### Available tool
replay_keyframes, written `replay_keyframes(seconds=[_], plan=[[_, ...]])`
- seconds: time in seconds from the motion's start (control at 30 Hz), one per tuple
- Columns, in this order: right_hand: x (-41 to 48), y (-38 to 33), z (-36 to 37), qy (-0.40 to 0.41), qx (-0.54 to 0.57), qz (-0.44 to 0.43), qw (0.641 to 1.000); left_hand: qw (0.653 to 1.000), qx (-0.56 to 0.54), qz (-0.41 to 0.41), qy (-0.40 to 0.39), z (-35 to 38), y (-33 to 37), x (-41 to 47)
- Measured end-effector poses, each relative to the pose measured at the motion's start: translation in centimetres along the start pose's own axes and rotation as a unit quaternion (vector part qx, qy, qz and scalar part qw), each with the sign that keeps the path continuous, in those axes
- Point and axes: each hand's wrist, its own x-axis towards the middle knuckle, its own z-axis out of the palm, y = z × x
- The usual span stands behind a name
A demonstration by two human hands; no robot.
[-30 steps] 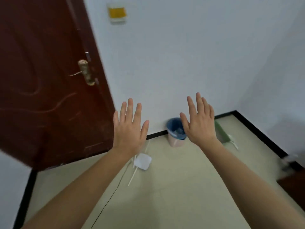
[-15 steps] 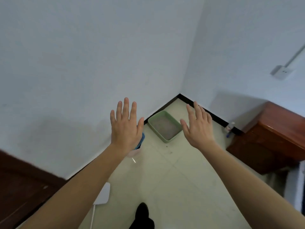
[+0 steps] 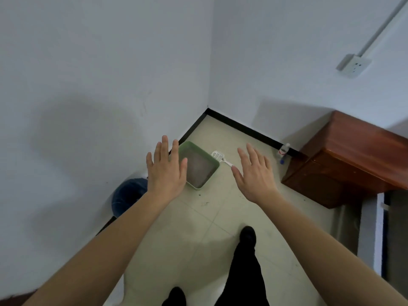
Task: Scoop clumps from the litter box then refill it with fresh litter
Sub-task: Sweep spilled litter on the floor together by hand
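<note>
The fingers (image 3: 163,149) of the left hand (image 3: 166,173) are spread wide and straight, palm facing down and away, holding nothing; the right hand (image 3: 256,175) matches it, fingers fanned and empty, both raised in the air at the ends of bare outstretched forearms. Just past the left hand, on the pale tiled floor (image 3: 198,228), sits the green litter box (image 3: 215,167), tucked close to the room's corner, with grey litter (image 3: 198,170) lying flat inside it; the hand covers its near-left edge from this angle. Beside the box's right side lies a white slotted scoop (image 3: 218,156), its handle pointing toward the right hand. A few dark specks dot the tiles in front of the box. To the left, against the wall, stands a bin lined with a blue bag (image 3: 128,195), partly hidden by the left forearm. Farther right, a small bottle (image 3: 283,150) stands by the black skirting, next to a reddish-brown wooden cabinet (image 3: 353,164). A wall socket (image 3: 353,65) with a conduit running up from it is mounted above. Below, the person's dark trouser leg and black shoe (image 3: 248,236) step forward on the tiles.
</note>
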Motion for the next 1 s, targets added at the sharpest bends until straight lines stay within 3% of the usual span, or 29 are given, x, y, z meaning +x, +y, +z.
replay_keyframes(seconds=[0.2,0.37,0.57,0.73,0.87,1.0], plan=[[11.7,5.3,9.1,-0.066,0.007,-0.069,0.995,0.995,-0.029,-0.090,-0.005,10.0,2.6,7.9],[17.2,8.1,19.6,-0.093,0.025,-0.050,0.994,0.988,-0.067,-0.130,-0.049,21.7,3.4,13.2],[17.6,9.9,39.6,-0.158,0.035,-0.015,0.987,0.983,-0.038,-0.070,-0.165,42.9,-0.5,15.4],[15.7,11.1,58.3,-0.246,0.043,-0.035,0.968,0.963,-0.006,-0.080,-0.256,61.2,-4.9,12.1],[15.1,11.5,70.3,-0.304,0.050,-0.099,0.946,0.957,-0.004,-0.081,-0.279,72.5,-8.7,10.1],[15.8,10.7,78.9,-0.289,0.068,-0.166,0.940,0.962,0.002,-0.076,-0.262,80.4,-12.4,9.7]])
